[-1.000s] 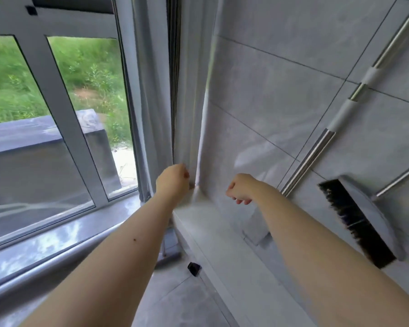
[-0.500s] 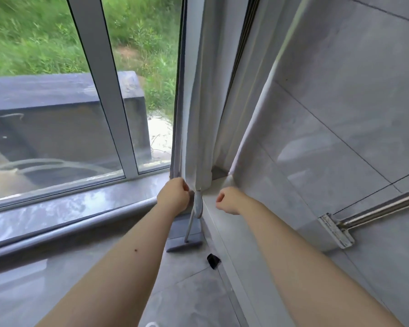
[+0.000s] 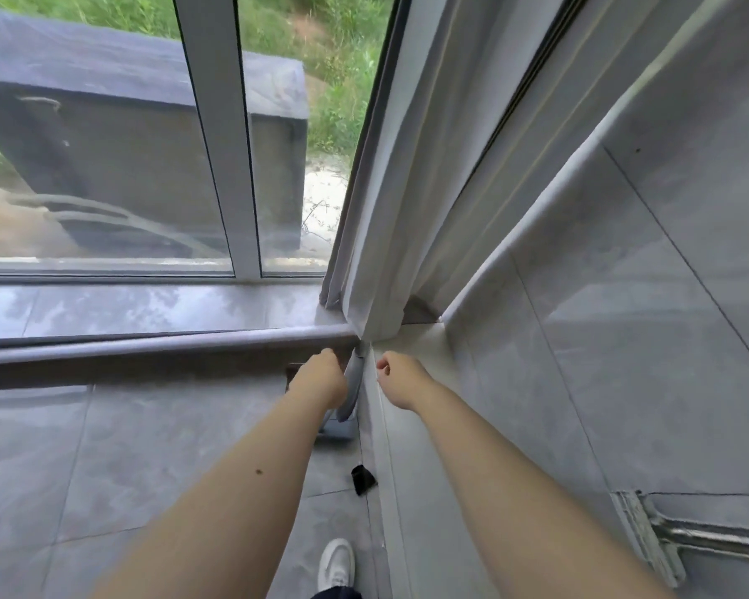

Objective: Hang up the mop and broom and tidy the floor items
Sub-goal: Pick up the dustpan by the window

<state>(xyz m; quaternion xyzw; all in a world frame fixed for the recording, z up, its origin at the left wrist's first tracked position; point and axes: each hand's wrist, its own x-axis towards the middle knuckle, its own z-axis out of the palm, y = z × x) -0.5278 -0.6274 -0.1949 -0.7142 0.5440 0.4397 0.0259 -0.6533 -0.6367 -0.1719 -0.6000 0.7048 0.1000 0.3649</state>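
Grey tiled floor [image 3: 117, 451] runs up to a dark sill [image 3: 156, 309] under a big window [image 3: 104, 136]; grass and a dark block outside. Right side: grey tiled wall [image 3: 649, 322] with a pale ledge [image 3: 411, 425] along its base. Curtain [image 3: 390, 201] hangs in the corner where window meets wall, its hem bunched on the sill end and the ledge. Task item: a grey handle [image 3: 352, 393] stands tilted in that corner, its top right under the curtain hem, its lower end meeting a flat grey head [image 3: 340, 430] on the floor, against the ledge; looks like the mop, mostly hidden by the left arm. Left hand [image 3: 321, 378] is at the handle, fingers curled on its far side; touching the handle's left edge, but cannot tell if it actually grips, knuckles block the view. Right hand [image 3: 396, 376] is just right of the handle, over the ledge, loosely fisted, holding nothing, not touching the handle. Obstructions: curtain folds drape right over the handle top, sill edge just behind it, ledge tight on its right. Small black piece [image 3: 363, 479] lies on the floor against the ledge, near the mop head, on the near side. White shoe [image 3: 337, 564] at bottom centre on the floor. Low right on the wall: a pale flat bar [image 3: 647, 538] with a metal tube [image 3: 723, 536] running off frame right, lying flat against the tiles, well apart from both hands.
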